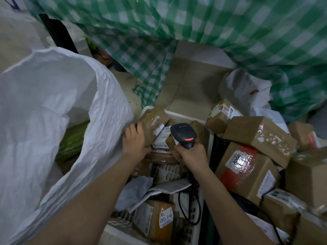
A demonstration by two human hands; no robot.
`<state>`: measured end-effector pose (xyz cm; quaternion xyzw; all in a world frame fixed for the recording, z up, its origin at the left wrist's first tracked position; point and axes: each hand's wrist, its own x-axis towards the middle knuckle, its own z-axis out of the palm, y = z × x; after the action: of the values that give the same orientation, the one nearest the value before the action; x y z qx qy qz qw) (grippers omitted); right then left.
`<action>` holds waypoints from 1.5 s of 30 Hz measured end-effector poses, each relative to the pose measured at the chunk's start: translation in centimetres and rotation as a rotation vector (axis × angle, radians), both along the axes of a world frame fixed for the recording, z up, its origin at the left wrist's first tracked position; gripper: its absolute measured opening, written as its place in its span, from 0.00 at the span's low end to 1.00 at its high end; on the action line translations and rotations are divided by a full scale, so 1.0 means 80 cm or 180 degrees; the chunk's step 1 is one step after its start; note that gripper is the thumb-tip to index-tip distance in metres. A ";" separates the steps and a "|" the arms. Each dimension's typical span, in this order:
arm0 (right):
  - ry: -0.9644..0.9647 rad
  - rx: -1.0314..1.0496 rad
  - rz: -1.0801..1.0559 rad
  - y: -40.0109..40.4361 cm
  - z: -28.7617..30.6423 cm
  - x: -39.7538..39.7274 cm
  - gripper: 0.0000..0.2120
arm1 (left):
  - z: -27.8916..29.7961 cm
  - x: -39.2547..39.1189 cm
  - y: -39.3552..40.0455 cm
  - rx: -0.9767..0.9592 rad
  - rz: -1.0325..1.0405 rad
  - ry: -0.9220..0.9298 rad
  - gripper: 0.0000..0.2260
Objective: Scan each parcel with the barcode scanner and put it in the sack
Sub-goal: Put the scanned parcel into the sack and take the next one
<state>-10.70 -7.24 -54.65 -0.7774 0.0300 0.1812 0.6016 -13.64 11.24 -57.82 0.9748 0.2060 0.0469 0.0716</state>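
Nearest, the right hand [190,154] has its fingers curled tight round the handle of the black barcode scanner [184,134], whose red light glows on its head. Just to the left, the left hand [135,141] grips a brown cardboard parcel [153,123] at its near end, fingers wrapped over the edge, holding it tilted just ahead of the scanner's head. The white sack [53,110] gapes open beside that hand. Further right lie stacked boxes [254,137]; behind hangs a green checked cloth [230,32].

— Which parcel [153,124]?
— The taped brown box, tilted, white label facing the black barcode scanner [184,136], whose red light glows.
— And the sack [53,106]?
— White, open-mouthed, touching the box.
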 end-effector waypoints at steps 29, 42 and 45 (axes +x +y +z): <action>-0.0311 0.1265 -0.0472 -0.046 0.150 -0.229 0.18 | 0.196 -0.280 -0.056 -0.4233 0.0058 -0.0294 0.34; -0.0454 0.1126 -0.0105 -0.057 0.156 -0.248 0.13 | 0.187 -0.270 -0.052 -0.5666 0.0613 -0.1415 0.34; -0.0343 0.1299 -0.0202 -0.044 0.155 -0.247 0.09 | 0.186 -0.266 -0.057 -0.5652 0.0577 -0.1493 0.36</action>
<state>-30.50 -10.77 -42.22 -0.6466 -0.0151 0.1227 0.7527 -34.88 6.66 -42.94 0.5079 0.2221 0.0735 0.8291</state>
